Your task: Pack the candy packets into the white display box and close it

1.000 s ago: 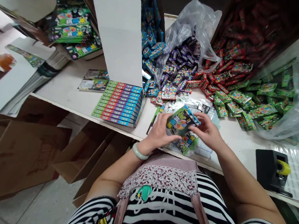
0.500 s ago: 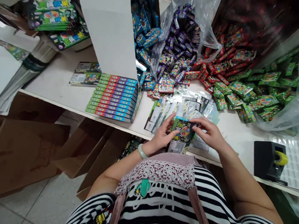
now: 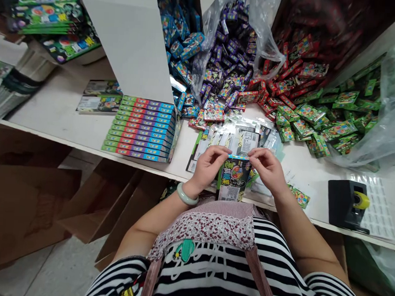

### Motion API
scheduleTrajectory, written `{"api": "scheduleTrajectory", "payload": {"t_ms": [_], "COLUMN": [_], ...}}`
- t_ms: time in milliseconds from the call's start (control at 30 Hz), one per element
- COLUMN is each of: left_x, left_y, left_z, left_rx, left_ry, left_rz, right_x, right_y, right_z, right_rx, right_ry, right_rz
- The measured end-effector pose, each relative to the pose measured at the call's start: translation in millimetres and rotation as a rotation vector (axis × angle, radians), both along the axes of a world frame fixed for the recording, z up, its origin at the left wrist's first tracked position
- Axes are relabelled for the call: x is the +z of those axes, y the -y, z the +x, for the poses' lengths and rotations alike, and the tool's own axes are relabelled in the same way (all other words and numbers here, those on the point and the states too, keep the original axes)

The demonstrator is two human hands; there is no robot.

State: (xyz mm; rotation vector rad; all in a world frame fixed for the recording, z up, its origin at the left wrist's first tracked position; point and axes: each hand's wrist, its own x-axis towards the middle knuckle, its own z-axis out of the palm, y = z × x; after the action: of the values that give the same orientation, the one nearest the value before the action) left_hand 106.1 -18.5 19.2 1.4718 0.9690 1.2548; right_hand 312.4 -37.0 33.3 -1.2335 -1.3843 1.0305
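Observation:
My left hand and my right hand pinch the two ends of a thin blue packet, held edge-on at the table's front edge. Below it a clear sleeve with a dark printed card hangs down between my hands. Behind my hands lies a fan of clear printed sleeves. To the left stands an open display box filled with a row of colourful packets, its white lid upright.
Heaps of small packets cover the back of the white table: blue, purple in a plastic bag, red, green. A black tape dispenser stands at the right. Flattened cardboard lies on the floor to the left.
My hands turned the packet from face-up to edge-on and now pinch its ends. The view has shifted slightly, with the table's things sitting higher and further left in the frame.

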Motion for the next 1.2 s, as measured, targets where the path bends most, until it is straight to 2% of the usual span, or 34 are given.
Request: {"api": "scheduleTrajectory", "payload": {"t_ms": [67,133,300,433,567,767,900,1033,1200], "left_x": [4.0,5.9,13.4,24.6,29.3,27.8,26.8,25.0,22.9], "left_y": [-4,-5,-5,-9,-15,-18,-20,-20,-16], "left_z": [2,0,-5,-2,-2,-12,-16,-16,-23], "left_rx": [-0.012,-0.035,-0.084,-0.043,-0.068,-0.176,-0.209,-0.211,-0.304], "left_ry": [0.049,0.06,0.031,-0.003,-0.03,-0.032,-0.027,-0.023,0.0], "left_rz": [-0.06,-0.093,-0.034,-0.073,-0.079,-0.041,-0.028,-0.024,-0.027], "right_x": [4.0,7.0,18.5,28.6,35.5,34.8,31.4,36.5,44.6], "right_y": [-4,-4,-1,-10,-19,-21,-21,-18,-8], "right_z": [2,4,1,-5,-10,-13,-15,-15,-4], "right_rx": [0.022,0.044,0.14,0.119,0.174,0.207,0.169,0.155,0.329], "right_ry": [-0.082,-0.049,0.089,0.033,0.012,-0.007,0.005,0.123,0.291], "right_rz": [-0.067,-0.08,0.036,-0.086,-0.151,-0.17,-0.187,-0.079,0.149]}}
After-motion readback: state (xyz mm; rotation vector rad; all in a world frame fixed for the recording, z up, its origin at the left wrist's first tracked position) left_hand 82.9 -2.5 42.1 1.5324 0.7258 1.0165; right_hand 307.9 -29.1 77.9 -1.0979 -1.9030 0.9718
